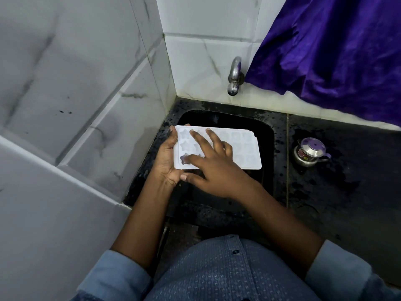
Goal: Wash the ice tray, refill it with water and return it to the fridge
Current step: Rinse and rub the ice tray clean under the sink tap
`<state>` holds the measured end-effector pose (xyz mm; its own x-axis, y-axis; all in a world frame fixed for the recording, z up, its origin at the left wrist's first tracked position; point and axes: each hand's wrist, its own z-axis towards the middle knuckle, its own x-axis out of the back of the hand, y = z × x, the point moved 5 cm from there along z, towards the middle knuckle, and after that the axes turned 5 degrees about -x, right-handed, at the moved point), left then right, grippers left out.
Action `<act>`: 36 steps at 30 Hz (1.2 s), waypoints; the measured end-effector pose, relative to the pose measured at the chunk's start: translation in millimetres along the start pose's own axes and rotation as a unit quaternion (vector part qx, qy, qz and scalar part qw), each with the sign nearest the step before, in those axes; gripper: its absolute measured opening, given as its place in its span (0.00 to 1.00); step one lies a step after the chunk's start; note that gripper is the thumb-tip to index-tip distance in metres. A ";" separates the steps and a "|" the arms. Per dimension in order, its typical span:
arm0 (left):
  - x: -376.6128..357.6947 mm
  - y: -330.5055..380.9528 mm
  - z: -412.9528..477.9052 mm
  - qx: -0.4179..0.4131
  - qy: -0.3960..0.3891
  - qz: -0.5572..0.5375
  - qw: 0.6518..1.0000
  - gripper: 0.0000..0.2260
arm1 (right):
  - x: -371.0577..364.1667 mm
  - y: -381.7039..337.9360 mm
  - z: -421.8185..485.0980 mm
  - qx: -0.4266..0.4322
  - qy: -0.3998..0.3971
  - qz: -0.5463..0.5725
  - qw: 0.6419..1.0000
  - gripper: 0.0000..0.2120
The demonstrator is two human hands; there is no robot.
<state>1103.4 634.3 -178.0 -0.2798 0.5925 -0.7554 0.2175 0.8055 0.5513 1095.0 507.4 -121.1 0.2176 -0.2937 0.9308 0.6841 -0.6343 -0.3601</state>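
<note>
The fingers [214,139] of the right hand [217,170] are lying straight and spread on the upper face of the white ice tray [247,157]. They are pressing on the star-shaped cells near its left end and are not curling round anything. The thumb is lying just beside the near edge. The left hand [167,157] is gripping the left short end of the tray, with its fingers curled behind it and one fingertip showing at the far corner. The tray is being held almost flat, cells upward, above the black sink [268,140], not resting in it.

In my judgement the washing step is going on. To do it well, the right fingertips should be going into each cell one by one, also the cells at the right end, which no finger is reaching now. The left hand should be holding firmly, because a wet tray is probably slippery. No water is visibly coming from the steel tap [234,77], so I think it needs opening for a rinse. The tray should be tilted so that the dirty water is running out.

On the wet black counter [358,192], a small steel pot [309,154] with a lid is carrying a little sticker, too small to read. I am finding no writing on the tray.
</note>
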 end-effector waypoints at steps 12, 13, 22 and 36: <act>-8.5 1.6 -5.4 0.011 -0.022 0.008 1.000 0.38 | -0.4 -6.5 6.3 0.010 -0.009 0.011 1.000 0.23; -9.7 2.3 -5.8 0.008 -0.026 0.006 1.000 0.39 | 1.0 -5.9 6.2 0.014 0.003 0.018 1.000 0.22; -6.3 4.8 -4.7 0.000 0.017 0.003 1.000 0.37 | 2.3 -5.6 6.0 0.018 0.018 0.011 1.000 0.22; 1.7 5.4 1.7 -0.007 0.009 0.010 1.000 0.36 | -3.8 -5.7 7.5 -0.001 0.012 -0.018 1.000 0.24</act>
<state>1105.7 639.6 -176.9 -0.2929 0.6093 -0.7369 0.2099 0.7929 0.5721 1095.5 517.6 -122.1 0.1770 -0.2880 0.9411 0.6894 -0.6462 -0.3274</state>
